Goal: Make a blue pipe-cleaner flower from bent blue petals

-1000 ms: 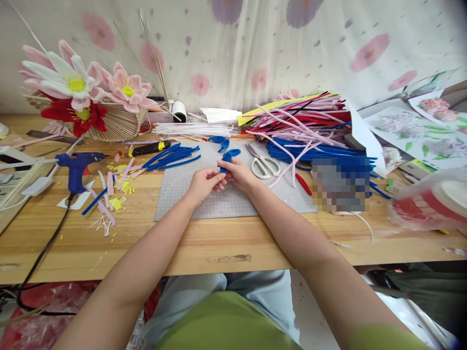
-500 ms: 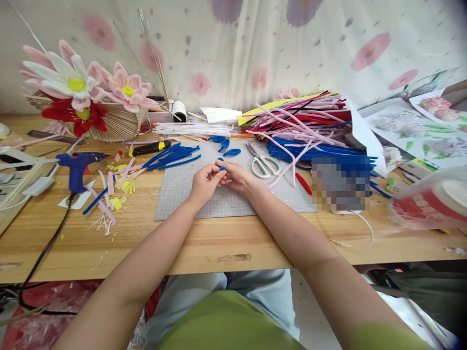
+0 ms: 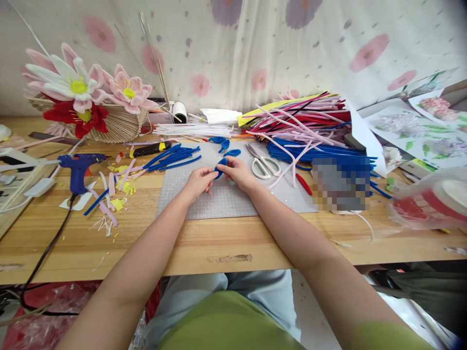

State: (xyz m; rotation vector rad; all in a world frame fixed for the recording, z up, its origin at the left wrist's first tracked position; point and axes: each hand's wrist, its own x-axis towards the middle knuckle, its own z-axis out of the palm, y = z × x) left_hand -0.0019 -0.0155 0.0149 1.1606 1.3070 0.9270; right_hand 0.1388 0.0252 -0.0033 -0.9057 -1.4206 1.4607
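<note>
Blue pipe cleaner (image 3: 222,162), bent into a small curl, is held just above the middle of the cutting mat (image 3: 233,206) by a person in a green top (image 3: 226,323), seated at a wooden bench (image 3: 204,240). Left hand (image 3: 199,183) pinches its lower end btwn thumb & forefinger; right hand (image 3: 237,172) grips it higher up, fingers narrow on it, the two hands nearly touching.

On the mat, just beyond the hands, lies a blue loop (image 3: 232,152), w/ a curled blue piece (image 3: 221,141) nr the far edge. Scissors (image 3: 265,166) rest on the mat's right half, blades slightly apart, tips pointing away from the person; a short red piece (image 3: 304,184) lies nr the mat's right end.

Loose blue stems (image 3: 173,158) lie across the mat's far left corner, close to a black-&-yellow cutter (image 3: 151,148). Farther left of the mat: pink & yellow scraps (image 3: 126,189), then a blue glue gun (image 3: 77,172), its cord trailing off the bench. Behind the mat: a bundle of white stems (image 3: 193,130). At its far left, fuzzy flowers in white (image 3: 71,80), pink (image 3: 129,92) & red (image 3: 80,119).

Off the mat's far right, a thick blue bundle (image 3: 321,151) sits below a pink/red pile (image 3: 295,116); farther right, flower printouts (image 3: 412,126) & a plastic-wrapped tub (image 3: 434,199).
</note>
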